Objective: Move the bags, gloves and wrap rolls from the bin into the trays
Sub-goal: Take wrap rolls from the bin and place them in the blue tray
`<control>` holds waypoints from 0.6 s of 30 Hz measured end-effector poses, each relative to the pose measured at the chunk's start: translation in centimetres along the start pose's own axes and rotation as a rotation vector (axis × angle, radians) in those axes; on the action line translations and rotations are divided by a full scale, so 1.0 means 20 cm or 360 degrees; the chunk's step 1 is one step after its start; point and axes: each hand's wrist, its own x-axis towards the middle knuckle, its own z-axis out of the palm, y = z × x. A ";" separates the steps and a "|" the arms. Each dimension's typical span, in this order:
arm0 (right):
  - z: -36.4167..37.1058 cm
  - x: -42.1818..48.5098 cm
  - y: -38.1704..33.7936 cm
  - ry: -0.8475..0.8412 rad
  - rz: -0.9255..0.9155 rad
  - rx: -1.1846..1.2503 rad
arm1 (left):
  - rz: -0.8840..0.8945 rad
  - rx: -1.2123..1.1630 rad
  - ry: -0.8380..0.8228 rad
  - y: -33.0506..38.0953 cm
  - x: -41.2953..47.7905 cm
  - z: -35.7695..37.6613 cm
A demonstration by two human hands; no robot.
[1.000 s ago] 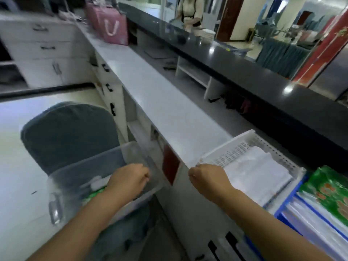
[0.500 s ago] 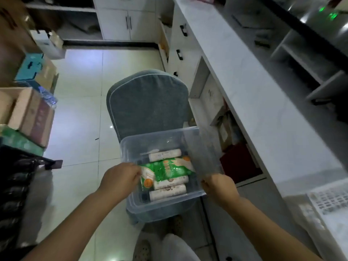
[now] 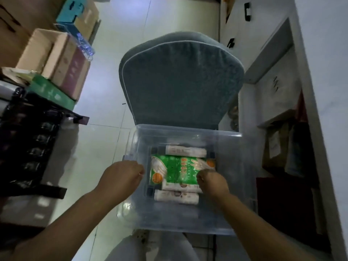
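A clear plastic bin (image 3: 235,166) stands on the seat of a grey-blue chair (image 3: 178,78). A green glove packet (image 3: 175,170) lies flat inside it. One white wrap roll (image 3: 185,151) lies behind the packet and two more (image 3: 176,196) lie in front of it. My left hand (image 3: 122,176) curls over the bin's left rim. Inside the bin, my right hand (image 3: 212,182) has bent fingers touching the packet's near right corner. I cannot tell whether it grips the packet. No tray is in view.
Stacked cardboard boxes (image 3: 62,59) and a black rack (image 3: 28,147) stand on the left. The white counter (image 3: 323,72) runs along the right, with filled shelves (image 3: 282,147) under it. Pale tiled floor (image 3: 105,129) lies between the rack and the chair.
My view has swung from the counter and trays down onto the bin. My right hand has moved from the bin's front right corner into the bin, onto the green packet. My left hand stays at the left rim.
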 end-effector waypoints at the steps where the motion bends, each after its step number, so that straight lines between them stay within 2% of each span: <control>1: 0.01 0.09 0.02 0.0023 -0.0017 0.0011 | -0.0004 0.0011 -0.0034 0.01 0.05 0.02; 6: 0.13 0.49 0.09 0.0058 -0.0085 -0.0031 | -0.0028 -0.0005 -0.0113 0.05 0.24 0.14; 10: 0.26 0.71 0.12 0.0017 -0.0139 -0.0215 | 0.0012 -0.0055 -0.0180 0.09 0.33 0.22; 13: 0.36 0.78 0.13 -0.0006 -0.0150 -0.0308 | 0.0044 -0.0150 -0.0207 0.10 0.37 0.28; 18: 0.45 0.75 0.14 0.0191 -0.0046 -0.0445 | 0.0009 -0.0108 -0.0248 0.08 0.40 0.39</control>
